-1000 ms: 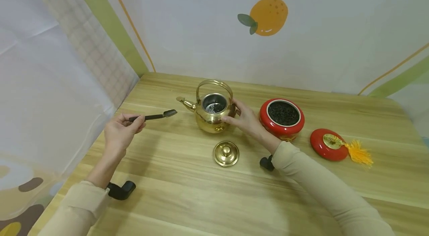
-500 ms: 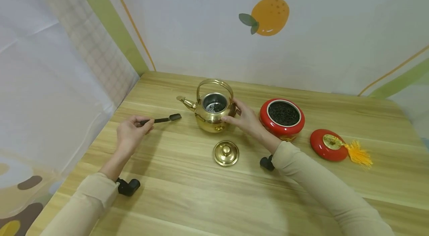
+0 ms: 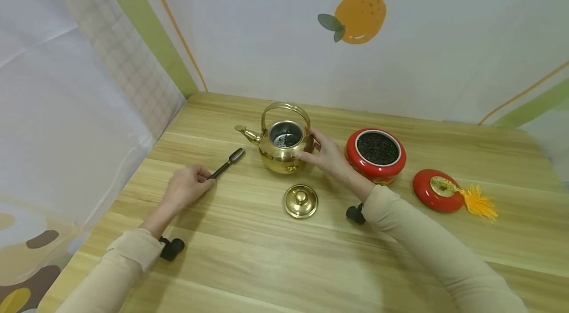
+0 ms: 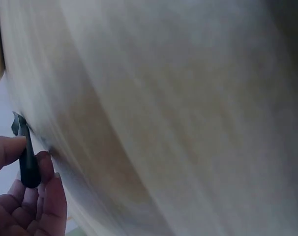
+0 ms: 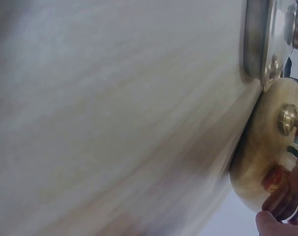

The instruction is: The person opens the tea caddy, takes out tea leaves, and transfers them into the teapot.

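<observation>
A gold teapot [image 3: 281, 155] with a raised hoop handle stands uncovered on the table, dark leaves on its metal inside. My right hand [image 3: 328, 156] holds its right side, thumb in front and fingers behind. My left hand [image 3: 188, 185] pinches the handle of a dark tea scoop [image 3: 225, 164] low over the table, left of the teapot, its bowl pointing up toward the spout. In the left wrist view, thumb and fingers meet around the scoop's black handle [image 4: 28, 164]. The teapot's gold lid [image 3: 301, 201] lies knob up in front of it.
Right of the teapot, a red jar [image 3: 375, 155] full of dark tea leaves stands open, partly behind my right forearm. Its red lid [image 3: 437, 191] with a yellow tassel lies farther right. A printed cloth [image 3: 266, 46] hangs along the table's back edge.
My left hand has moved right and down toward the table with the tea scoop, whose bowl has swung to point more away from me. My right hand stays on the teapot.
</observation>
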Demonstrator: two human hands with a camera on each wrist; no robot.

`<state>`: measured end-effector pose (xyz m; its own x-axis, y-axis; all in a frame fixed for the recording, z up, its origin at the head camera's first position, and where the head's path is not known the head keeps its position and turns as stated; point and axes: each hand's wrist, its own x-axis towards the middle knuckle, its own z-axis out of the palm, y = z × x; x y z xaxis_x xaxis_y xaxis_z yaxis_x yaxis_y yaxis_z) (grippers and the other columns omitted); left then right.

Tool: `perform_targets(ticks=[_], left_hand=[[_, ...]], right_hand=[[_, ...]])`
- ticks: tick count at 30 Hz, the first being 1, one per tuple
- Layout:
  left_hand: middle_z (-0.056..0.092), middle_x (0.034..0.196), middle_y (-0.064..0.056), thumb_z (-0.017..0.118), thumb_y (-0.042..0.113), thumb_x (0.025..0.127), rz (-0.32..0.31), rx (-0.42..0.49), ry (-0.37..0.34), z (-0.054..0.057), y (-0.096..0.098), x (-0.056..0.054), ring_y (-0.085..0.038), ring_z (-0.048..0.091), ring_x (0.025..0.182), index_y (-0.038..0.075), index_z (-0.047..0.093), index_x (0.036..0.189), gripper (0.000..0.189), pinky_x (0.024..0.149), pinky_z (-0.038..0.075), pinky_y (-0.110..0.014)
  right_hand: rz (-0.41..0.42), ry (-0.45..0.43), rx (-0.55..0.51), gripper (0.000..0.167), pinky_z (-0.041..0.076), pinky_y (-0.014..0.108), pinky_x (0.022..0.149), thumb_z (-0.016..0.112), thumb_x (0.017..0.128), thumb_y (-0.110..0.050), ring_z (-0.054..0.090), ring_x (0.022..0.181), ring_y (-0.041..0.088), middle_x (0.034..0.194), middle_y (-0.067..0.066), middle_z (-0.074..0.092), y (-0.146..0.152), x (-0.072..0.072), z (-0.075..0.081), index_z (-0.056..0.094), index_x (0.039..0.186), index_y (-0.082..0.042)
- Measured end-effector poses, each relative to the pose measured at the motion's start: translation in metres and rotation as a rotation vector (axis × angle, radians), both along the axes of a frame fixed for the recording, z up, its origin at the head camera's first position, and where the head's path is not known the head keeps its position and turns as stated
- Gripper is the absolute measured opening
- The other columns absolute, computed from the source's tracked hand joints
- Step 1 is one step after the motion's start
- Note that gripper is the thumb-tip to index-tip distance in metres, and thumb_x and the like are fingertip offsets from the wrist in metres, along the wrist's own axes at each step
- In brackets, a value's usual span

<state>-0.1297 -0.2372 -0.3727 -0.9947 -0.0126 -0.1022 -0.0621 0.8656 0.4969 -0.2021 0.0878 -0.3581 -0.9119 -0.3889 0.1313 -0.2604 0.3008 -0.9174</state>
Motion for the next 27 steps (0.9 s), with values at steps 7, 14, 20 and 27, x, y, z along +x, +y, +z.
perform_targets(ticks=[7,14,20,27], left_hand=[[0.069,0.089,-0.013,0.066,0.028,0.084,-0.007,-0.097,-0.098,-0.002,0.004,-0.002,-0.023,0.061,0.075,0.002,0.063,0.093,0.028,0.061,0.047,-0.034],[0.069,0.088,-0.011,0.067,0.031,0.083,-0.010,-0.105,-0.104,-0.004,0.005,-0.001,-0.020,0.059,0.072,0.003,0.064,0.092,0.029,0.056,0.044,-0.030],[0.068,0.087,-0.012,0.068,0.033,0.083,-0.029,-0.107,-0.096,-0.005,0.006,-0.001,-0.020,0.059,0.072,0.001,0.063,0.092,0.033,0.058,0.046,-0.031],[0.068,0.091,-0.015,0.066,0.037,0.085,-0.021,-0.086,-0.072,-0.004,0.005,-0.002,-0.026,0.062,0.079,-0.001,0.062,0.098,0.041,0.066,0.049,-0.037]], right_hand=[[0.006,0.008,0.010,0.061,0.031,0.051,0.111,0.070,0.082,-0.003,0.040,0.130,0.037,0.133,0.026,0.049,-0.001,0.010,0.014,0.042,0.135,0.007],[0.005,0.001,-0.010,0.064,0.030,0.048,0.112,0.073,0.081,-0.006,0.039,0.132,0.034,0.136,0.022,0.048,0.000,0.000,0.000,0.043,0.136,0.002],[-0.007,0.010,-0.001,0.067,0.032,0.046,0.111,0.075,0.080,-0.012,0.040,0.133,0.029,0.137,0.016,0.049,0.002,-0.013,-0.021,0.043,0.138,-0.004],[-0.010,0.021,0.006,0.064,0.033,0.046,0.111,0.075,0.080,-0.012,0.041,0.132,0.029,0.135,0.016,0.051,0.002,-0.014,-0.021,0.044,0.136,-0.004]])
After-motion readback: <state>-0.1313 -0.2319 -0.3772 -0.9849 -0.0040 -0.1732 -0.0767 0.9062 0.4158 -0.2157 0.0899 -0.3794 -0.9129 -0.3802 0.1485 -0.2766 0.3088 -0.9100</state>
